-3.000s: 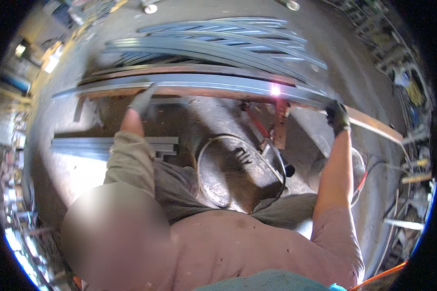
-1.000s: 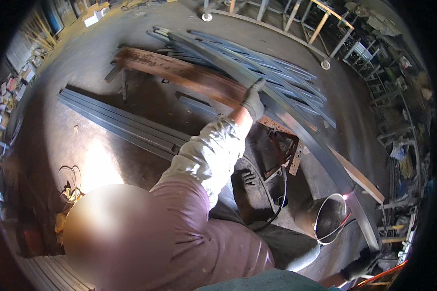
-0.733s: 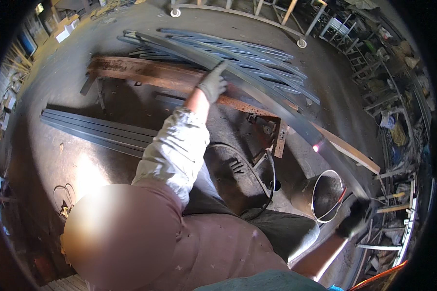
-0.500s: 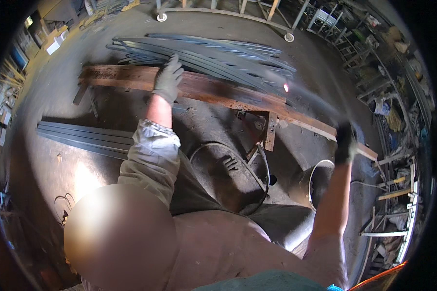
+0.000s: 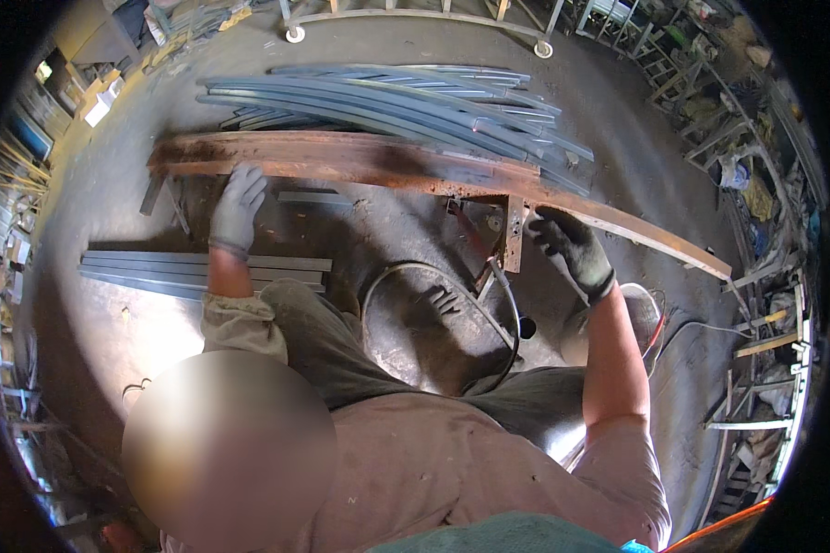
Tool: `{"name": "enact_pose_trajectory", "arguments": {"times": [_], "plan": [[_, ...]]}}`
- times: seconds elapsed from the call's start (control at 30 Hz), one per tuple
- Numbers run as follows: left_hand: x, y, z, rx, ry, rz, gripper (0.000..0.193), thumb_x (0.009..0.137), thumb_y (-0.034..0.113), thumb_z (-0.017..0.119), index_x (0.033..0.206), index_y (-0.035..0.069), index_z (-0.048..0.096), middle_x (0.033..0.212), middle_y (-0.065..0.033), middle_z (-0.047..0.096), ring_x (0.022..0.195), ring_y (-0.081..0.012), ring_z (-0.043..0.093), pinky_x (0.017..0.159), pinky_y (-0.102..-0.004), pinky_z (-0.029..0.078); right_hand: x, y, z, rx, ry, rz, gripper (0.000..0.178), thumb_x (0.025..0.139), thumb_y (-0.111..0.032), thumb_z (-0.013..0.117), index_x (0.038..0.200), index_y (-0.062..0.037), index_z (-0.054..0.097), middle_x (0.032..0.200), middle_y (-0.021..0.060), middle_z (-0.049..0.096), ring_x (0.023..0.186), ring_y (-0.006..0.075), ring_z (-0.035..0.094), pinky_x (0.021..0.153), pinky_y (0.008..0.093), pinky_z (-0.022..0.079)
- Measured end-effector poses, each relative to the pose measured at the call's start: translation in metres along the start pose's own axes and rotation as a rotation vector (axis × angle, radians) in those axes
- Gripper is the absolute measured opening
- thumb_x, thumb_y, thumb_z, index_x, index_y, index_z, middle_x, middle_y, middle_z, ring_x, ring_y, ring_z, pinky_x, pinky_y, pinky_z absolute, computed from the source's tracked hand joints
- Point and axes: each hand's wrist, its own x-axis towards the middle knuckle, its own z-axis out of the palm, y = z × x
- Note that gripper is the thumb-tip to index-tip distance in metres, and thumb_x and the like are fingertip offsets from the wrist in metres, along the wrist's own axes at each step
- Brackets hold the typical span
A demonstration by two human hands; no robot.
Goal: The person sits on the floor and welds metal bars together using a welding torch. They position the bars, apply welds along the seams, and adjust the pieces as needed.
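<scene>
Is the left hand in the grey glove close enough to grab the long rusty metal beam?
Probably yes. The left hand in the grey glove already lies against the near edge of the long rusty metal beam, fingers spread, and nothing sits between them.

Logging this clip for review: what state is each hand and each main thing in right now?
Left hand, grey glove: open, fingers spread, resting at the near edge of the beam.
Right hand, dark glove: curled beside the rusty upright bracket; grip unclear.
Long rusty steel beam: lying flat, raised off the floor.
Grey metal strips: piled loosely behind the beam.
Grey flat bars: stacked on the floor.
Black hose: looped on the floor.
</scene>
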Motion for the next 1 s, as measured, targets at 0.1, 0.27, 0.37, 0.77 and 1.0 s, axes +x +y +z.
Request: {"name": "enact_pose_trajectory", "arguments": {"times": [0.1,0.27,0.37,0.77,1.0], "plan": [[0.003,-0.049,-0.052,0.033,0.131,-0.156,0.075,0.112,0.055,0.069,0.166,0.005,0.056,0.156,-0.0131,0.069,0.146,-0.0273,0.064,0.125,-0.0443,0.045,-0.032,0.018,-0.023,-0.055,-0.035,0.107,0.048,0.115,-0.025,0.071,0.157,-0.0026,0.065,0.138,0.0068,0.077,0.122,0.0197,0.071,0.107,0.0379,0.056],[-0.039,-0.175,-0.146,0.356,0.149,-0.451,0.071,0.108,0.056,0.074,0.158,0.007,0.066,0.133,-0.0129,0.076,0.107,-0.0235,0.069,0.091,-0.0418,0.057,-0.057,0.052,-0.051,-0.07,-0.019,0.202,0.052,0.116,-0.03,0.069,0.162,-0.0069,0.062,0.133,0.0048,0.078,0.11,0.0169,0.073,0.097,0.0349,0.057],[-0.082,-0.229,-0.198,0.415,0.224,-0.699,0.064,0.114,0.052,0.065,0.16,0.007,0.065,0.137,-0.0141,0.076,0.106,-0.0236,0.07,0.094,-0.0424,0.057,-0.062,0.031,-0.026,-0.075,-0.086,0.298,0.053,0.117,-0.032,0.068,0.163,-0.0074,0.062,0.132,0.0048,0.078,0.108,0.017,0.073,0.095,0.0342,0.057],[-0.13,-0.338,-0.236,1.169,-0.198,-0.603,0.052,0.116,0.035,0.06,0.164,0.016,0.063,0.166,-0.0173,0.065,0.149,-0.0359,0.064,0.121,-0.0452,0.051,-0.062,0.05,0.023,-0.043,-0.32,0.46,0.046,0.11,-0.002,0.061,0.157,0.0013,0.063,0.141,0.0124,0.077,0.125,0.0249,0.072,0.108,0.0361,0.055],[-0.1,-0.318,-0.172,0.893,0.149,-0.846,0.078,0.103,0.058,0.078,0.159,0.005,0.068,0.158,-0.0166,0.071,0.141,-0.0329,0.069,0.118,-0.0432,0.052,-0.062,0.072,0.028,-0.222,-0.363,0.56,0.04,0.111,-0.007,0.069,0.151,-0.0014,0.068,0.14,0.01,0.077,0.12,0.0189,0.071,0.102,0.0336,0.057]]}}
